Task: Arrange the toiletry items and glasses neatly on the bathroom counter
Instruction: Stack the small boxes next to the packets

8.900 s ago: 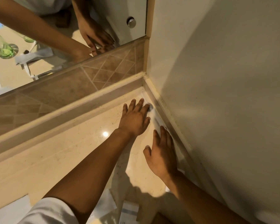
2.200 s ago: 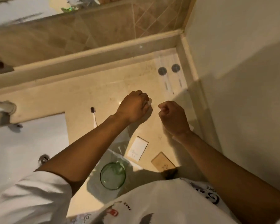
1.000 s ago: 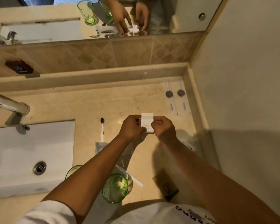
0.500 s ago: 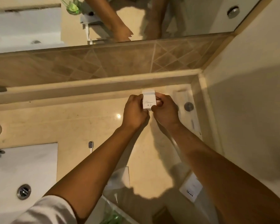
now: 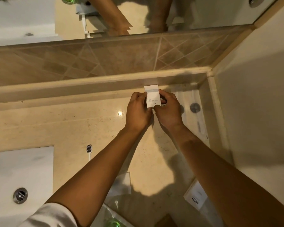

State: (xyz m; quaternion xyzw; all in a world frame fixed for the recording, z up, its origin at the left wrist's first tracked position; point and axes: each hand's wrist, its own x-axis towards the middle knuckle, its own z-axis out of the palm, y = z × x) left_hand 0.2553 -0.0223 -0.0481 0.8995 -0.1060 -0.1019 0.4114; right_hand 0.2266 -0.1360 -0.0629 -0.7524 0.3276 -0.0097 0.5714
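A small white toiletry box (image 5: 152, 97) with printed text stands upright near the back ledge of the beige counter (image 5: 72, 125). My left hand (image 5: 138, 110) grips its left side and my right hand (image 5: 168, 110) grips its right side. To the right, two flat clear packets with round grey caps (image 5: 195, 107) lie in the back corner. A toothbrush with dark bristles (image 5: 89, 150) lies left of my left forearm. A white box marked HOTEL (image 5: 195, 196) lies by the right wall. A green glass (image 5: 113, 223) shows at the bottom edge.
The white sink (image 5: 21, 177) with its drain (image 5: 20, 195) fills the lower left. A clear plastic wrapper (image 5: 121, 184) lies under my left forearm. A brown box corner (image 5: 166, 221) peeks at the bottom. The tiled backsplash (image 5: 105, 59) and mirror stand behind; a wall (image 5: 252, 112) closes the right side.
Both hands carried the white box from mid-counter back to the rear ledge beside the corner packets. Over the last half second it has barely shifted.
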